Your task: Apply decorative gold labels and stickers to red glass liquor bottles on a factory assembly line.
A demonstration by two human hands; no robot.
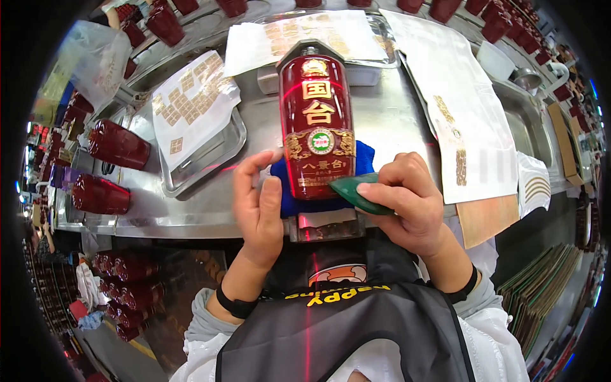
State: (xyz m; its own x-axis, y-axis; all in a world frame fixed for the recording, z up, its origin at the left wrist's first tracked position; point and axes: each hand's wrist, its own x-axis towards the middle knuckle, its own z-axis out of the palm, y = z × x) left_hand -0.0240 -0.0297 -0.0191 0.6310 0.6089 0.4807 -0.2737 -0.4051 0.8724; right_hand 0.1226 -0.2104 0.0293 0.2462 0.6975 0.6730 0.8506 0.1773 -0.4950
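A dark red bottle with gold lettering and a round green-and-white emblem lies before me, its neck pointing away. Under its near end is a blue cloth. In my right hand is a green scraper, pinched between thumb and fingers, with its tip against the lower right of the bottle's front. My left hand is beside the bottle's lower left side, fingers apart and curved toward it, holding nothing. A red laser line runs down the bottle's left part.
Sheets of gold stickers rest on a metal tray at left; another sticker sheet is behind the bottle. White sheets cover the right side. Two red bottles lie at far left, and a sink is at right.
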